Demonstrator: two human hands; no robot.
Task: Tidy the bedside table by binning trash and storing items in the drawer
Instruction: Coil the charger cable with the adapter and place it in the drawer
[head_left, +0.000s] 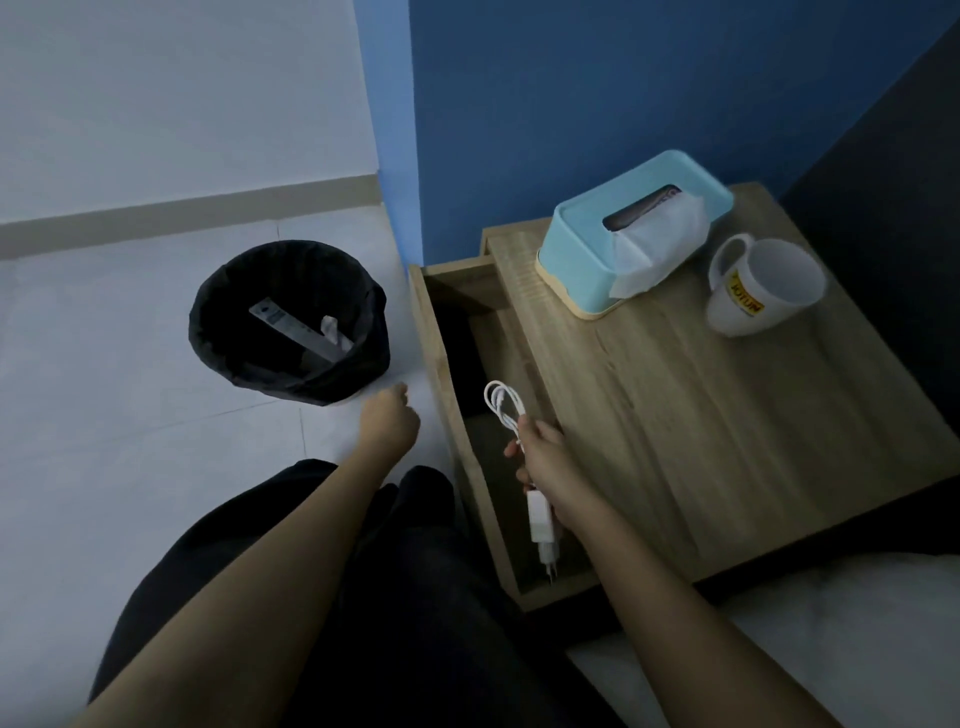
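My right hand (545, 460) is shut on a white phone charger (540, 522) and holds it over the open drawer (441, 358). The coiled cable loops up above my fingers and the plug brick hangs down below them. The drawer is pulled out from the left side of the wooden bedside table (701, 415). My left hand (387, 421) hovers over the floor between the drawer and the black-lined bin (291, 322), its fingers curled with nothing in them. The bin holds a grey wrapper and a crumpled white scrap.
On the tabletop stand a blue tissue box (623, 228) with a tissue sticking out and a white mug (761, 286) tipped on its side. White bedding (831, 639) lies at the lower right. A blue wall rises behind the table, and pale floor tiles spread around the bin.
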